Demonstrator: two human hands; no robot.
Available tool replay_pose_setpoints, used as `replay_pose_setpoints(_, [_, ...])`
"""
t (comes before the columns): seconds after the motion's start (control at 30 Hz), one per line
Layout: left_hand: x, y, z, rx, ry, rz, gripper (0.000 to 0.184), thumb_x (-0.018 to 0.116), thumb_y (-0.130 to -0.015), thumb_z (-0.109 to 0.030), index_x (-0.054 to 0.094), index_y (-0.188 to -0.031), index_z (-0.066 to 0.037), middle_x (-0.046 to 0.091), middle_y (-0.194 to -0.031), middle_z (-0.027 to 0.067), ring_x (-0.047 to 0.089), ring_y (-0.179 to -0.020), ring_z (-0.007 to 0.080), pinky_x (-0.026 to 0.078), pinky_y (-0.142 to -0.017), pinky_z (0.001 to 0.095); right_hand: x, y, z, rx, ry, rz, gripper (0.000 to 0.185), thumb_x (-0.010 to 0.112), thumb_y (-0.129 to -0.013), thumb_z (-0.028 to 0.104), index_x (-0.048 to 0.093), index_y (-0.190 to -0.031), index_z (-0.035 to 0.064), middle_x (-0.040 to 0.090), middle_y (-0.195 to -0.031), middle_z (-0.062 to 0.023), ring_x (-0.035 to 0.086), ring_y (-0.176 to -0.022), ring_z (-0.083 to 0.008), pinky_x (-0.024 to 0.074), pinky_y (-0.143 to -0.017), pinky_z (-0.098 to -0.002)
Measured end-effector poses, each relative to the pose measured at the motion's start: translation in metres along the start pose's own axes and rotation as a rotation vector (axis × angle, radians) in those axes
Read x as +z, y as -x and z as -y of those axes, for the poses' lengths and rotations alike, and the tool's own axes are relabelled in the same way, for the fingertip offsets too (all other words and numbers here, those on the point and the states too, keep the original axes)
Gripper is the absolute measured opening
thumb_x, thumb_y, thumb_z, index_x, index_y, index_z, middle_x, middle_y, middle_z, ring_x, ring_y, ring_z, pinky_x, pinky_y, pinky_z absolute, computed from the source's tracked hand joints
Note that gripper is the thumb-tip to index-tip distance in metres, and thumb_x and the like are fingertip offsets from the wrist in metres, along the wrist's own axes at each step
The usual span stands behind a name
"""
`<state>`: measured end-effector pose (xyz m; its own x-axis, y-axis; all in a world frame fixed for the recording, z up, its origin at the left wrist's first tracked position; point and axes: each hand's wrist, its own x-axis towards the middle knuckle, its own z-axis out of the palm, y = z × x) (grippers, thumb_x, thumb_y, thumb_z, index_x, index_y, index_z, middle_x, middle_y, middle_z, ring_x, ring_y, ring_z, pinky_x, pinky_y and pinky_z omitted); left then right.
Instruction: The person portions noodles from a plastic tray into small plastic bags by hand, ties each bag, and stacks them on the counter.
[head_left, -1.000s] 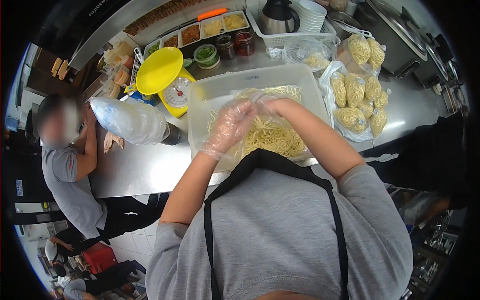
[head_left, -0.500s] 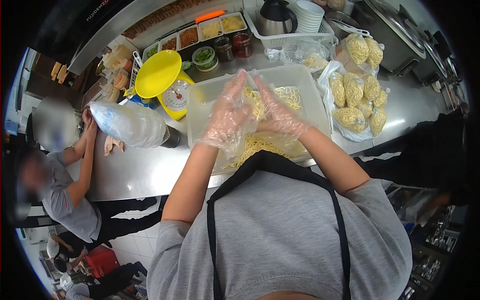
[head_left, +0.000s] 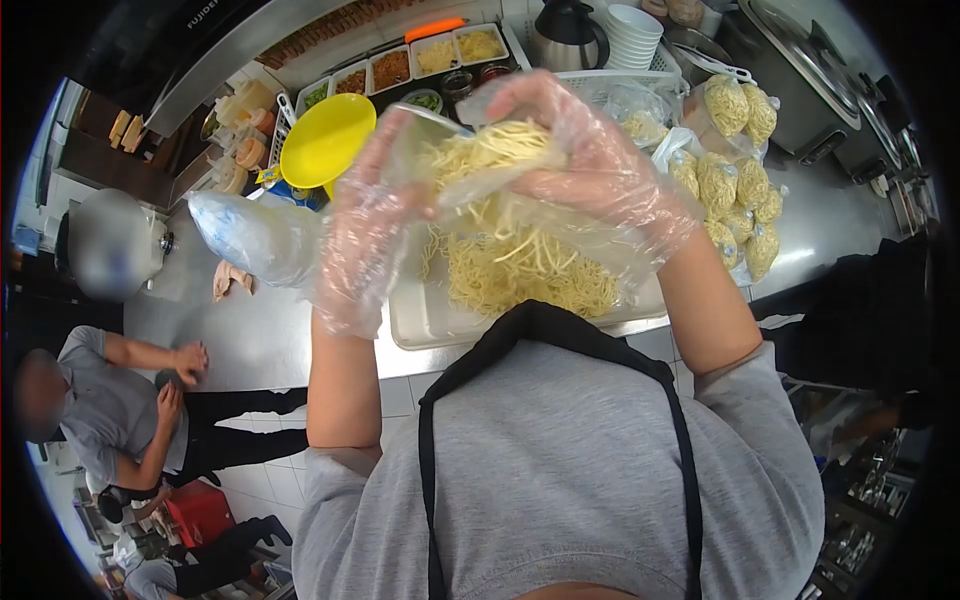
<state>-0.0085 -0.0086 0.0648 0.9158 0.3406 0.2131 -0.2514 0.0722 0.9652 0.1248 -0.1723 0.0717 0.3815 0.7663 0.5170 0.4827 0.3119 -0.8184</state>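
Noodle portion (head_left: pixel 505 145): raised above the tub (head_left: pixel 413 318), toward twelve o'clock; strands trail toward six, over loose noodles (head_left: pixel 530 285). Probably light, soft, slippery, easily torn; best cupped from three and nine, supported beneath.
Right hand (head_left: pixel 610 165): gloved, curled, gripping it at three.
Left hand (head_left: pixel 368 225): gloved, at nine; closure cannot be told.

Noodles (head_left: pixel 530 280) pale yellow; scale pan (head_left: pixel 326 140) bright yellow; shirt (head_left: pixel 560 450) grey.
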Motion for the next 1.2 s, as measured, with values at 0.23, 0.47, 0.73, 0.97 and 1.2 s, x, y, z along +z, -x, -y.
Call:
replay_pose_setpoints(0.23, [0.01,0.024,0.061,-0.343,0.218,-0.046,0.067,0.06,-0.067,-0.002,0.036,-0.13,-0.007,0.047,-0.119,0.0078,0.05,-0.098,0.0138,0.042,-0.082,0.0275,0.041,0.001,-0.056,0.174,0.318,0.271,0.033,0.064,-0.069,0.014,0.051,-0.097,0.0048,0.057,-0.086,-0.0108,0.057,-0.083,-0.0225,0.0447,-0.077,-0.0342])
replay_pose_setpoints(0.47, [0.0,0.01,0.089,-0.349,-0.06,0.069,0.072,0.062,-0.065,-0.001,0.034,-0.131,-0.005,0.046,-0.12,0.0101,0.049,-0.101,0.0163,0.042,-0.084,0.0264,0.044,0.01,-0.078,0.229,1.005,0.732,0.035,0.065,-0.067,0.029,0.058,-0.09,0.0036,0.059,-0.091,-0.0119,0.053,-0.093,-0.0288,0.0361,-0.082,-0.0416])
replay_pose_setpoints(0.73, [0.004,-0.007,0.113,-0.101,-0.719,0.249,0.068,0.066,-0.06,-0.011,0.044,-0.123,-0.007,0.05,-0.118,0.0121,0.05,-0.107,0.0228,0.042,-0.087,0.0326,0.027,0.024,-0.081,0.298,0.146,0.502,0.035,0.065,-0.067,0.021,0.054,-0.098,0.008,0.053,-0.091,-0.0105,0.049,-0.098,-0.0287,0.0337,-0.091,-0.0405])
replay_pose_setpoints(0.97, [0.003,-0.023,0.082,0.089,-1.251,0.144,0.044,0.061,-0.066,-0.012,0.053,-0.109,-0.008,0.057,-0.105,0.0143,0.055,-0.095,0.0298,0.044,-0.081,0.0356,0.03,0.054,-0.112,0.288,0.397,-0.049,0.055,0.069,-0.066,0.022,0.047,-0.115,0.0106,0.053,-0.102,-0.0137,0.051,-0.098,-0.0296,0.0392,-0.088,-0.0364])
replay_pose_setpoints(1.2, [-0.007,-0.042,-0.003,0.447,-1.473,-0.046,0.039,0.06,-0.064,-0.005,0.056,-0.103,-0.009,0.058,-0.103,0.0107,0.056,-0.094,0.0275,0.045,-0.081,0.0343,0.012,0.055,-0.122,0.572,0.472,0.461,0.036,0.063,-0.071,0.026,0.057,-0.101,0.0063,0.058,-0.088,-0.0145,0.057,-0.086,-0.0263,0.0435,-0.078,-0.0333])
